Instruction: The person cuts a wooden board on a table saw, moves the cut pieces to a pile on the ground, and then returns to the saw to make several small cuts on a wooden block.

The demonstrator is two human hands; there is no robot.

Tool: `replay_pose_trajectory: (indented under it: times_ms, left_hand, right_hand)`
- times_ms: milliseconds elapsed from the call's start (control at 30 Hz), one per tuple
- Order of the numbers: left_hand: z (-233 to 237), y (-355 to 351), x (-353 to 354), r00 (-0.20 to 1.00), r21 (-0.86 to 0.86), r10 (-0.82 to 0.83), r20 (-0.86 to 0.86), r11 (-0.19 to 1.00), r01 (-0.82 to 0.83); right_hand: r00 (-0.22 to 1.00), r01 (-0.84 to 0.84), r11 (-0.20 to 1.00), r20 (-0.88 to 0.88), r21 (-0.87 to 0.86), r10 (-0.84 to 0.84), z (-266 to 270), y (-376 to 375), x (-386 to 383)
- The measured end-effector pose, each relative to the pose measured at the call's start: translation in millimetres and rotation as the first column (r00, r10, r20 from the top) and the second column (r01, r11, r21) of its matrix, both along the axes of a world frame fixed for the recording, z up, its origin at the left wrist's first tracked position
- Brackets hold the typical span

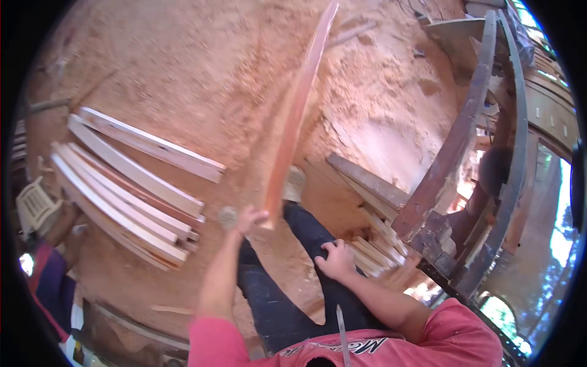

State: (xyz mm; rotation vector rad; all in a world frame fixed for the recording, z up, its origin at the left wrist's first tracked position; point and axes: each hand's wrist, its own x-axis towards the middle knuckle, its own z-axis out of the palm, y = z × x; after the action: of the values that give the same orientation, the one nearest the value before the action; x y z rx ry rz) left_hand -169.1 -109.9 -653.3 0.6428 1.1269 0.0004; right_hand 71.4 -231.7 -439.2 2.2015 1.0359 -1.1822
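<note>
My left hand [251, 219] is closed on the near end of a long, narrow wooden plank [286, 140], which reaches away from me and tapers toward the top of the view. Its face is reddish-brown with paler edges. My right hand [337, 260] rests on my thigh in dark trousers [306, 235], fingers bent and slightly apart, holding nothing. To my left, several long cut boards [131, 196] lie side by side on the dusty ground, some with pale edges and some reddish.
Sawdust covers the ground [183, 73]. Two long curved beams [449, 144] rise on the right, beside a dark wooden frame. Offcuts [373, 244] lie near my right knee. At the far left is another person in purple clothing [52, 272], near a pale slatted object [38, 202].
</note>
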Motion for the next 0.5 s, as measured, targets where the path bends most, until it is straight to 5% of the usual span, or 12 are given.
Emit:
replay_pose_trajectory:
  times_ms: [33, 67, 100, 133, 167, 233, 267, 367, 400, 467, 500]
  left_hand:
    - [41, -9, 5, 0.891, -0.341, 0.383, 0.245, 0.894, -0.291]
    - [131, 6, 29, 0.685, -0.621, 0.721, 0.108, 0.587, -0.519]
    - [159, -3, 38, 0.451, -0.753, 0.835, 0.315, 0.509, -0.416]
    - [180, -14, 40, 0.15, -0.85, 0.888, 0.435, 0.46, -0.255]
    - [198, -20, 42, 0.163, -0.836, 0.879, 0.448, 0.476, -0.274]
    - [230, -34, 36, -0.037, -0.932, 0.958, 0.285, 0.268, -0.244]
    - [245, -41, 22, -0.032, -0.926, 0.957, 0.289, 0.271, -0.263]
    - [293, -71, -30, 0.553, -0.618, 0.829, 0.086, 0.48, -0.623]
    - [292, -98, -62, 0.69, -0.529, 0.71, 0.139, 0.642, -0.554]
    - [321, -120, -103, 0.799, -0.45, 0.601, 0.018, 0.719, -0.53]
    - [335, -126, -116, 0.956, -0.256, 0.295, -0.007, 0.923, -0.286]
  right_hand:
    - [0.998, 0.063, 0.998, 0.006, -0.003, -0.063, -14, 0, 5]
    - [0.992, 0.126, 0.992, 0.014, -0.016, -0.126, -31, -2, 10]
    - [0.904, 0.407, 0.913, -0.137, -0.005, -0.404, -56, 2, 21]
    - [0.722, 0.646, 0.761, -0.281, -0.052, -0.632, -76, 20, 33]
    - [0.245, 0.912, 0.35, -0.4, -0.214, -0.883, -82, 48, 36]
    - [-0.124, 0.932, 0.116, -0.606, -0.342, -0.786, -101, 101, 37]
    - [-0.12, 0.953, 0.09, -0.636, -0.288, -0.762, -101, 131, 30]
    - [-0.156, 0.955, 0.057, -0.656, -0.291, -0.739, -94, 196, 7]
    - [-0.167, 0.95, 0.054, -0.649, -0.307, -0.742, -90, 206, -2]
    - [-0.049, 0.873, 0.314, -0.707, -0.374, -0.706, -82, 218, -25]
    - [-0.086, 0.836, 0.258, -0.579, -0.484, -0.811, -84, 222, -34]
